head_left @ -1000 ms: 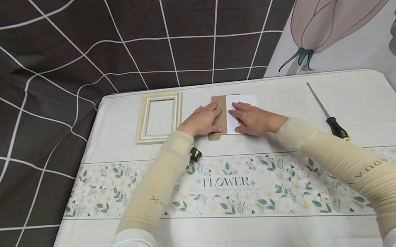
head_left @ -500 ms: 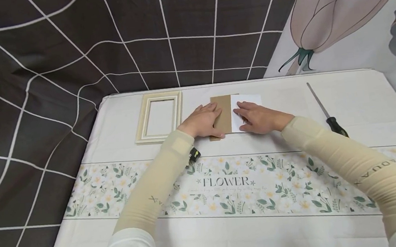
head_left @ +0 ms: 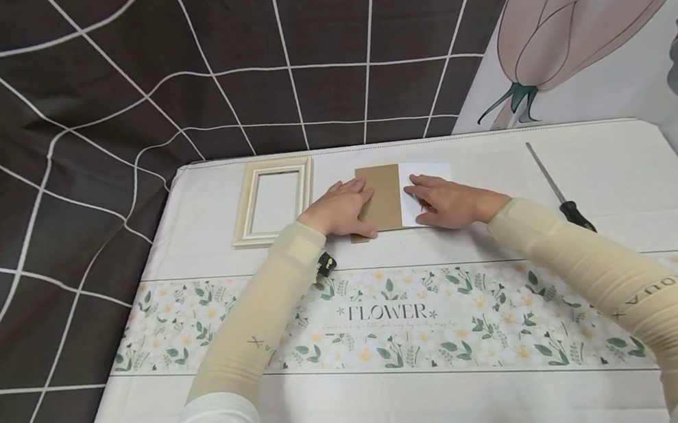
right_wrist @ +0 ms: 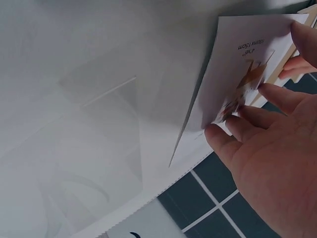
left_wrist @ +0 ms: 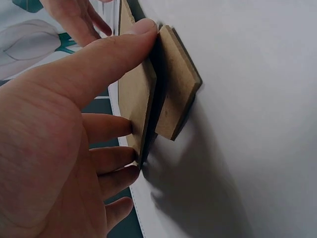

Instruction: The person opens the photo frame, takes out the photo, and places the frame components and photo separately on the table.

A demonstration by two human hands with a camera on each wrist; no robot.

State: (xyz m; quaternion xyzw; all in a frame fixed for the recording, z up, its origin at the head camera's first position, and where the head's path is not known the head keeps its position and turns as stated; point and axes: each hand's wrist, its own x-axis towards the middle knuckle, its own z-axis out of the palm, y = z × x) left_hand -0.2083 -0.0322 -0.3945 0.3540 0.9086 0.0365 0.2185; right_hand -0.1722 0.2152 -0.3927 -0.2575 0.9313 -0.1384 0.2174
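Observation:
A brown backing board (head_left: 382, 200) lies at the back middle of the table, its brown stand flap (left_wrist: 177, 82) jutting from under the near edge in the left wrist view. My left hand (head_left: 342, 208) rests on the board's left part, fingers on its face and thumb at the near edge. Overlapping the board's right side is a white paper insert (head_left: 428, 171). In the right wrist view this insert (right_wrist: 233, 54) carries printed size text and a small picture, partly behind the fingers. My right hand (head_left: 452, 201) presses it with extended fingertips.
Left of the board lies a cream picture frame (head_left: 242, 211). A screwdriver (head_left: 571, 211) with a black handle is at the right. Beside my left wrist is a small black object (head_left: 326, 264). A faint transparent sheet (right_wrist: 111, 134) lies on the white tablecloth in the right wrist view.
The paper insert has slid right under my right hand, baring more of the brown board. My left hand and the board have shifted slightly left.

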